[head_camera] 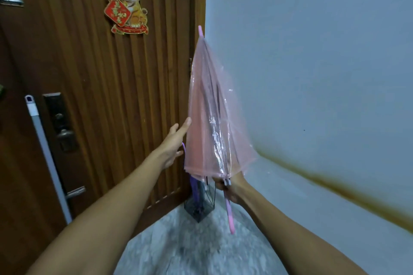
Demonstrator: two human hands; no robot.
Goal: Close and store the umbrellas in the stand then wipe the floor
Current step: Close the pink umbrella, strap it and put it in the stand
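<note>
Pink umbrella (214, 118) held folded, tip up, in the corner between door (100, 96) and wall (312, 62).

Its shaft is gripped by the right hand (231, 188) just below the canopy; the canopy's edge is touched by the straight fingers of the left hand (173, 140). A wire stand (201, 204) with a purple umbrella (194, 190) is seen below on the grey floor (196, 250). A mop handle (48, 156) is leaned against the door.

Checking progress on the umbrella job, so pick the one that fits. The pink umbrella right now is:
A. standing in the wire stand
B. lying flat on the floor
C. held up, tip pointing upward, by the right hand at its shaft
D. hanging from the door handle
C: the right hand grips the shaft just below the folded canopy of the pink umbrella, tip up, above the wire stand, while the left hand reaches open toward the canopy.
</note>
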